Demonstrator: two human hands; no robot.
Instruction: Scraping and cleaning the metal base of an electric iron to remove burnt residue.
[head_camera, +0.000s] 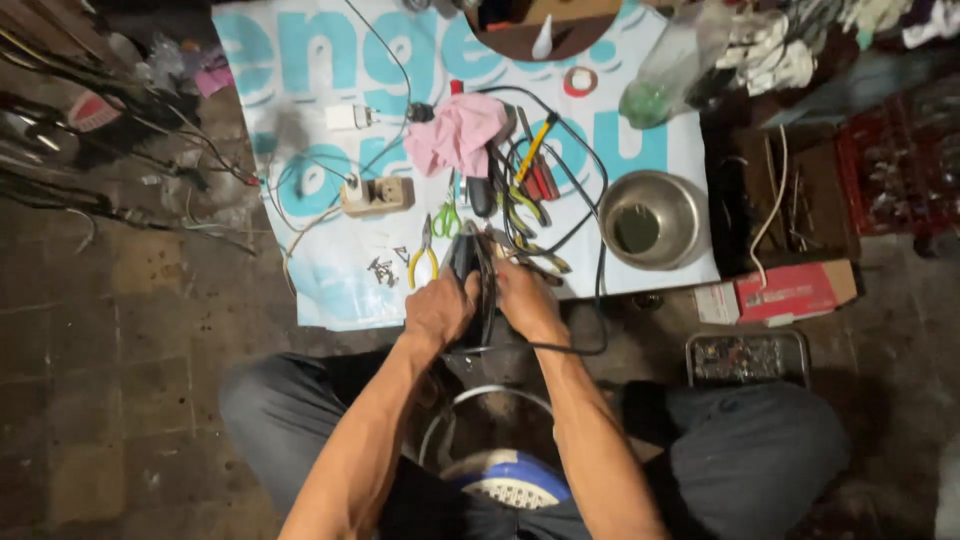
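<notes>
A dark, hard-cased device (468, 262) with a black cable (560, 348) looping from it sits at the centre of the frame, over the lower edge of a glossy white-and-turquoise printed sheet (300, 60) spread on a grimy tiled floor. The left hand (438, 310) clamps its left side with fingers curled around it; the right hand (523, 298) grips the right side the same way, both forearms reaching up from the bottom of the frame over bent knees in grey trousers.

Just above the hands lie yellow-handled pliers (422, 262), green-handled scissors (447, 217) and a screwdriver (535, 148) with a yellow shaft grip, beneath a crumpled soft pink cloth (460, 132). Small dark screws (382, 270) are scattered left of the pliers.

At centre right, a round dull steel bowl (690, 215) holds a little dark liquid. Lower right, a small rectangular metal tray (746, 358) is filled with tiny mixed parts, beside a red and white cardboard box (780, 292).
</notes>
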